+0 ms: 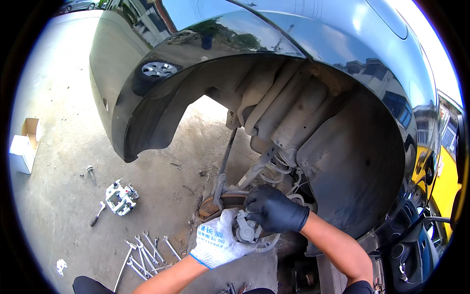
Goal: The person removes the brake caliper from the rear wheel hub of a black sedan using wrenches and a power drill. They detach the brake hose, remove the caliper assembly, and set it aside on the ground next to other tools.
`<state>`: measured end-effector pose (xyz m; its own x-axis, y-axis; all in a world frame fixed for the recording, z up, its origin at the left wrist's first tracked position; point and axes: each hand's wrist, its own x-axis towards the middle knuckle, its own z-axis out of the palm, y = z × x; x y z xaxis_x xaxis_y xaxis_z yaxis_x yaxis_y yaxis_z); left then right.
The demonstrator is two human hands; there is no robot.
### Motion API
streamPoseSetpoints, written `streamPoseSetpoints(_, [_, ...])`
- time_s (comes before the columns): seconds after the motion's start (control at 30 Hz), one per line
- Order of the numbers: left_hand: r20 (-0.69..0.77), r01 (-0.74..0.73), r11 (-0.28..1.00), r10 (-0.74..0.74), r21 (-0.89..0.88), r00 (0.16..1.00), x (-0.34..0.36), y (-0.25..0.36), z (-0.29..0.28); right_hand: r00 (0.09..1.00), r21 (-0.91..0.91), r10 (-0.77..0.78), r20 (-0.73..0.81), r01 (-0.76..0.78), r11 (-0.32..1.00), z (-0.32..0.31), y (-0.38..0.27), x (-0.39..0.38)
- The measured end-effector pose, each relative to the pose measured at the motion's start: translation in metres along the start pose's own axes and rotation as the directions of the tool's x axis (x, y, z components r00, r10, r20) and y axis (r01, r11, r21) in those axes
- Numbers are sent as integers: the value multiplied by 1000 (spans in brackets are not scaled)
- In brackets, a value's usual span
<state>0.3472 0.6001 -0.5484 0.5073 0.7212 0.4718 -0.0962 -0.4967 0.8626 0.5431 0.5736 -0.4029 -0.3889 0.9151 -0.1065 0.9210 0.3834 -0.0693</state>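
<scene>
One grey caliper [246, 232] sits between the white-gloved left hand [220, 238] and black-gloved right hand [277, 209] — fingers [253, 203] partly hidden, so whether they clamp it I can't tell.

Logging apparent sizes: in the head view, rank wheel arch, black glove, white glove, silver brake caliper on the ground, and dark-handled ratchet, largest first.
Wheel arch
Black glove and white glove: too alike to rank
Silver brake caliper
Dark-handled ratchet

A dull grey metal brake caliper [246, 230], lumpy with rounded bosses and partly hidden, sits near the lower right edge of the rust-brown brake disc [209, 209].
</scene>
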Motion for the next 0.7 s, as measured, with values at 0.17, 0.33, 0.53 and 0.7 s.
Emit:
streamPoseSetpoints(0.17, [-51,-60,997,63,47,997,1,7,-6,980,94,20,-196,-1,996,2,-7,-11])
streamPoseSetpoints(0.33, [8,21,1000,-21,-15,1000,-1,14,-5,930,15,48,-364,-46,999,18,-28,-21])
streamPoseSetpoints(0.53, [3,94,995,-94,-22,996,-4,11,-8,935,-91,151,-320,-189,978,25,-36,-6])
streamPoseSetpoints(0.7, [-108,-7,999,3,-39,994,-8,5,-2,902,-94,169,-397,-224,970,30,-38,1])
